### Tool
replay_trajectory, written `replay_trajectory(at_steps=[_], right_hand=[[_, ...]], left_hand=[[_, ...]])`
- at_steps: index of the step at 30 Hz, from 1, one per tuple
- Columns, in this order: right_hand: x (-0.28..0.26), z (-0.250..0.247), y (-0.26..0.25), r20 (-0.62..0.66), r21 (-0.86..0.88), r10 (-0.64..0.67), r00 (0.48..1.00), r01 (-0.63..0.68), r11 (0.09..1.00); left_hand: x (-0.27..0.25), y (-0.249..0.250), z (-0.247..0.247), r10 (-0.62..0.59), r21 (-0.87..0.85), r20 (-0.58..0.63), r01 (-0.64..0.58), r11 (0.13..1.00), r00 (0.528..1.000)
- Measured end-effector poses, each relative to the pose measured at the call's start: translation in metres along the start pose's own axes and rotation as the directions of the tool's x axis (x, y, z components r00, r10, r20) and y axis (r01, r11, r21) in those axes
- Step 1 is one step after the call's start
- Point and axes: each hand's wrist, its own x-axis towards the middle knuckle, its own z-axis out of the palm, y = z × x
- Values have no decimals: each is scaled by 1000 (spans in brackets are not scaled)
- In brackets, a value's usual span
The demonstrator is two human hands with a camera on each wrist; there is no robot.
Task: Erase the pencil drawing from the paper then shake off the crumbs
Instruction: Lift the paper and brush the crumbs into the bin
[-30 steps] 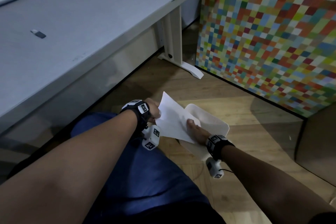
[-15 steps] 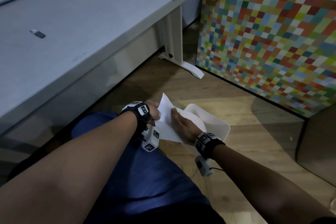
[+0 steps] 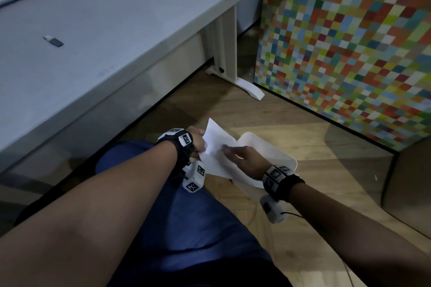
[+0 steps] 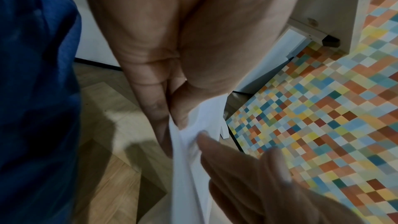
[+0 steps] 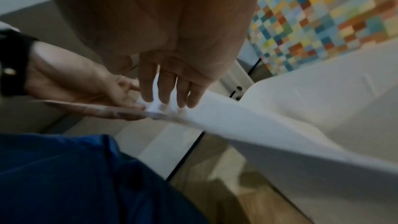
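White paper [image 3: 215,147], blank side up, tilted over white bin [image 3: 275,154], eraser [image 3: 53,41] on desk

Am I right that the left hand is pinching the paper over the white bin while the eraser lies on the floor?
Not quite: the eraser lies on the desk, as the head view shows. The left hand does pinch the paper over the white bin.

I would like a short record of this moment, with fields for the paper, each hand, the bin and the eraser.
paper: white sheet, held tilted above the bin
left hand: pinches the sheet's near edge
right hand: fingers straight, laid flat on the sheet's face
bin: white container on the wooden floor, under the sheet
eraser: small dark-and-white block on the grey desk, apart from both hands
crumbs: too small to tell
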Motion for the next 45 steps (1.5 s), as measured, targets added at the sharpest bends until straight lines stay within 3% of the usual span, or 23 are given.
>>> replay_trajectory(at_steps=[2,5,9,12,14,17,20,26,30,33,36,40,45], right_hand=[[-8,6,-16,68,163,-69,995,57,985],[-24,8,-6,183,155,-67,981,39,987],[-33,-3,39,228,-24,241,943,-242,970],[-14,-8,60,180,-222,396,900,-355,908],[-5,-11,54,94,-311,407,908,-362,879],[-3,-6,31,105,-143,206,973,-190,971],[-3,10,28,165,78,97,982,-111,991],[4,22,75,227,87,377,898,-404,910],[22,17,108,119,0,581,805,-585,811],[34,6,118,43,-43,585,810,-583,811],[41,1,118,63,244,601,797,-596,765],[38,0,123,9,188,579,815,-570,800],[29,-3,123,66,269,615,786,-607,748]], left_hand=[[-3,4,2,14,16,-8,-13,1000,1000],[-5,8,0,22,8,-25,-22,1000,999],[0,11,-6,19,-20,-23,-20,1000,1000],[2,9,-7,25,-51,-37,-27,998,999],[3,8,-8,29,-44,-45,-30,999,999],[6,6,-7,25,-38,-29,-26,999,999],[5,7,-9,31,-29,-32,-32,999,999],[-1,8,-23,42,-24,-48,-43,999,998],[-5,6,-34,43,4,-69,-42,999,997],[-5,3,-42,28,8,-70,-28,1000,997],[-9,3,-43,30,31,-78,-27,999,997],[-7,4,-42,23,101,-103,-13,995,994],[-8,4,-41,-3,174,-197,38,984,980]])
